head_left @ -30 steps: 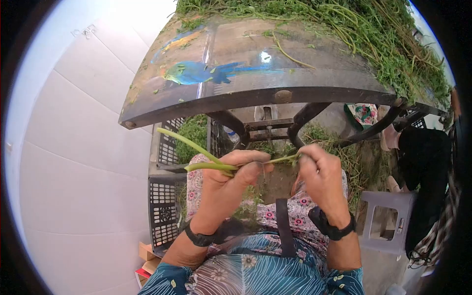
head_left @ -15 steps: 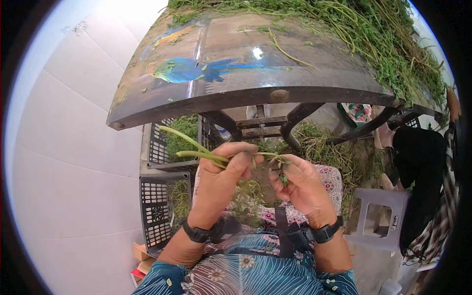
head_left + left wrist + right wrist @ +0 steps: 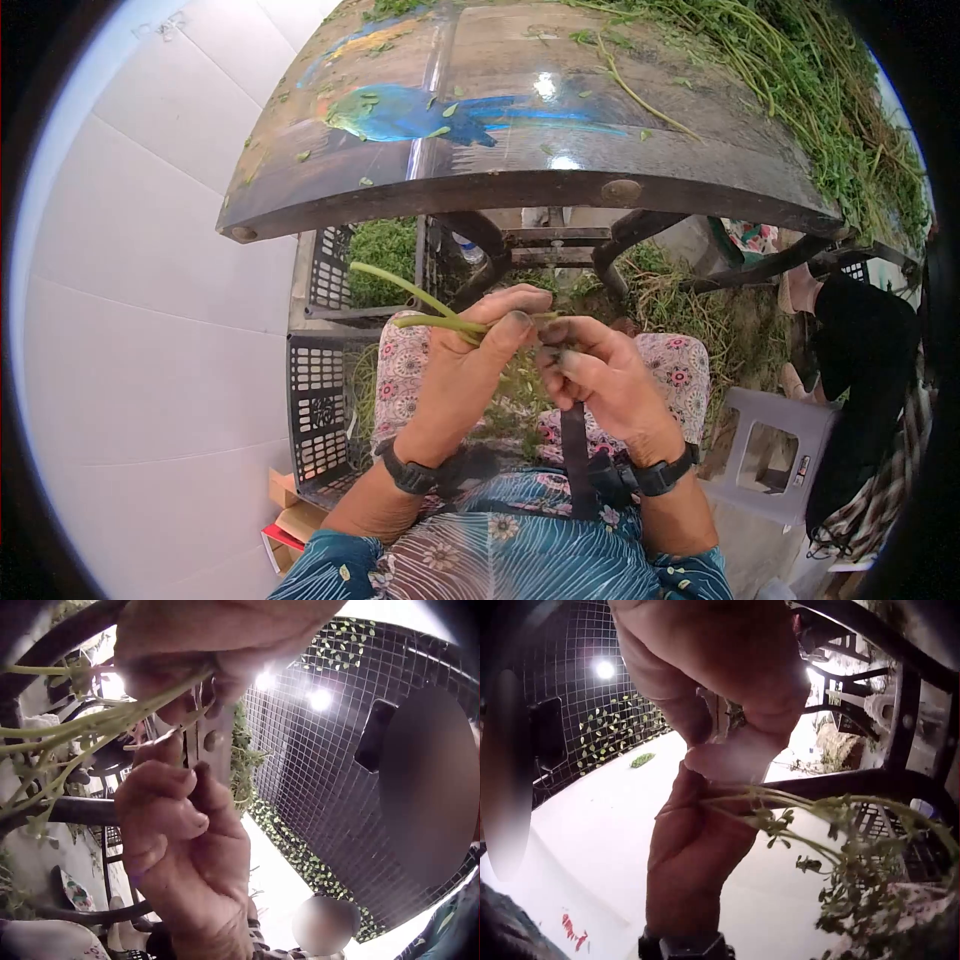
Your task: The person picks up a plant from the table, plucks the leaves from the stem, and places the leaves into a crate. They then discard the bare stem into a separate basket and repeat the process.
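My left hand (image 3: pixel 455 375) grips a few thick green plant stems (image 3: pixel 430 321), whose bare ends stick out to the left past the thumb. Its fingertips meet those of my right hand (image 3: pixel 615 385) in front of my lap. The right fingers are curled and pinch a thin stem (image 3: pixel 156 740) close to the left thumb, as the left wrist view shows. Leafy sprigs (image 3: pixel 855 877) trail from below the left hand in the right wrist view. Most of the pinched part is hidden behind fingers.
Ahead stands a dark table (image 3: pixel 560 190) with a painted blue bird and a heap of greens (image 3: pixel 800 100). Black crates (image 3: pixel 320 400) stand at left, one holding greens (image 3: pixel 385 255). Cut stalks (image 3: pixel 690 310) litter the floor. A grey stool (image 3: pixel 765 450) and a seated person (image 3: pixel 870 330) are at right.
The right hand, apart from the left with a leafy sprig half a second ago, has come in against the left fingertips. The left hand keeps its hold on the stems.
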### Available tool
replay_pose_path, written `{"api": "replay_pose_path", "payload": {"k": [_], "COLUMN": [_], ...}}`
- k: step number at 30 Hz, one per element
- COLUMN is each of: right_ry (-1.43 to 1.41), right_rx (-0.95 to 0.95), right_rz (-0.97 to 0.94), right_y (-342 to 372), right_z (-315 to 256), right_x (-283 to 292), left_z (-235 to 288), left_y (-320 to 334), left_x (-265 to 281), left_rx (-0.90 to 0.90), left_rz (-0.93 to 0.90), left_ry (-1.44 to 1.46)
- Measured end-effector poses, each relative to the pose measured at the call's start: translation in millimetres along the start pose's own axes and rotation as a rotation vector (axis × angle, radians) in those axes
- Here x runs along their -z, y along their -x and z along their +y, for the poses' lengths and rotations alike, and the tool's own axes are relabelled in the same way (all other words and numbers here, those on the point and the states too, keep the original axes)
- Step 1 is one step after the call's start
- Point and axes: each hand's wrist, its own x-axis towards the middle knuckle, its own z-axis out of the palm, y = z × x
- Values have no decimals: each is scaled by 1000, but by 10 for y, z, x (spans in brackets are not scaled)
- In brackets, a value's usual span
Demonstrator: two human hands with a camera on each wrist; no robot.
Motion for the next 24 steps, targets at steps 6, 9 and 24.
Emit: {"api": "replay_pose_path", "payload": {"k": [6, 9, 24], "right_ry": [74, 156, -255], "right_rx": [53, 90, 198], "right_rz": [131, 163, 235], "right_y": [-138, -145, 99], "right_z": [-16, 5, -64], "right_x": [-128, -146, 460], "left_z": [-120, -157, -8], "left_y": [-48, -45, -165], "left_x": [29, 26, 337], "left_rx": [-109, -5, 130], "left_rz": [-10, -68, 55], "left_ry": [21, 63, 935]}}
